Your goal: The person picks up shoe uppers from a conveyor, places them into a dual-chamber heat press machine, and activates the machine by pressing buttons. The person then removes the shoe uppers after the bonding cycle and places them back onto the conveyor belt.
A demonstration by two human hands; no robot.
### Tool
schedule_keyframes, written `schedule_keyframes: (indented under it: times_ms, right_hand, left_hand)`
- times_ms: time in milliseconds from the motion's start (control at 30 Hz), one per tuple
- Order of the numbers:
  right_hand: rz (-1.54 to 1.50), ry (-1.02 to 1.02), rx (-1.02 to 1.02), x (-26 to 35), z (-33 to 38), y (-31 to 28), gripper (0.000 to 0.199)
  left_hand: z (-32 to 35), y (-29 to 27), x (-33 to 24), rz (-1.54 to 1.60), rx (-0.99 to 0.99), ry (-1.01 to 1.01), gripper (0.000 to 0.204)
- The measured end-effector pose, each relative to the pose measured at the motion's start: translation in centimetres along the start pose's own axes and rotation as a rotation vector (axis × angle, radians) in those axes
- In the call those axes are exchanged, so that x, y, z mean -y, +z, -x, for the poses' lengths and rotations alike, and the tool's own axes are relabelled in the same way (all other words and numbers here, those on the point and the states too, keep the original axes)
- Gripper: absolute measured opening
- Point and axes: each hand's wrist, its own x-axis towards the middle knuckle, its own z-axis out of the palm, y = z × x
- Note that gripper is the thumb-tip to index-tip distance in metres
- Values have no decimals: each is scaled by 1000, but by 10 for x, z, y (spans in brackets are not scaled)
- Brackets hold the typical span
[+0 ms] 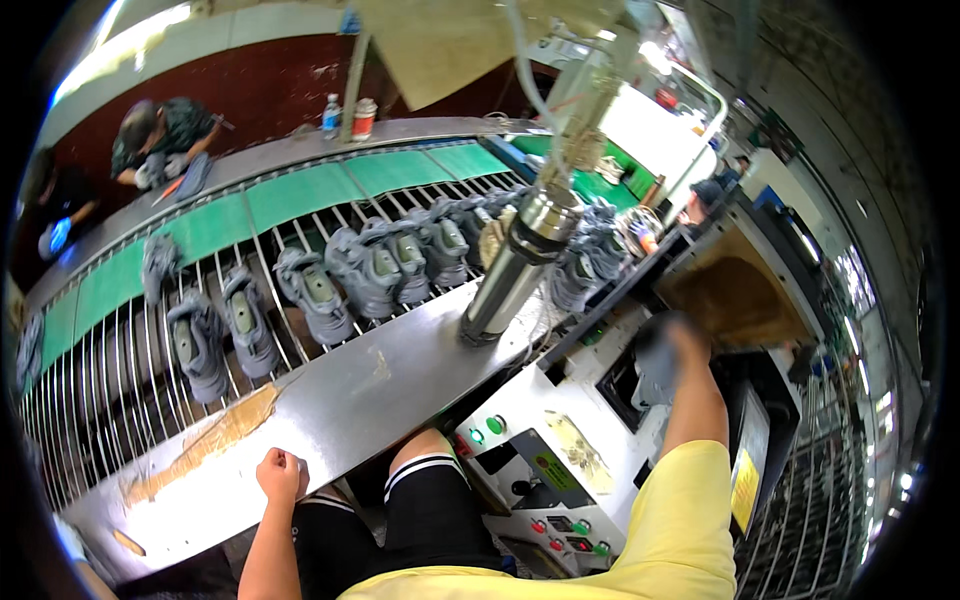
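Observation:
My left hand (282,475) is curled into a loose fist at the near edge of the metal bench (370,405), with nothing showing in it. Out to the right, my right hand (692,343) grips a grey shoe (656,368). Motion blurs that shoe, which is at the opening of a white machine (545,410) with green and red buttons; its far side is hidden. Beyond the bench, several grey shoes stand on a rack of metal rods, among them one grey shoe (198,345) and another grey shoe (312,298).
A shiny metal cylinder (515,265) rises from the bench between the shoes and the machine. A green conveyor belt (300,198) runs behind the rack. Across it, a person (165,140) in gloves handles a shoe. A dark-framed brown panel (740,290) stands above the machine.

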Motion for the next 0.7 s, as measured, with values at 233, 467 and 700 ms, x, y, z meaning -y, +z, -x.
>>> schedule_keyframes:
  times_ms: [233, 467, 700]
  right_hand:
    - [189, 105, -239, -15, -26, 55, 79]
    - [204, 26, -170, 13, 93, 51, 82]
    - [232, -774, -479, -86, 218, 92, 62]
  left_hand:
    - [0, -1, -6, 0, -12, -10, 15]
    - [-2, -1, 5, 20, -6, -11, 17]
    - [22, 34, -31, -32, -32, -156, 21]
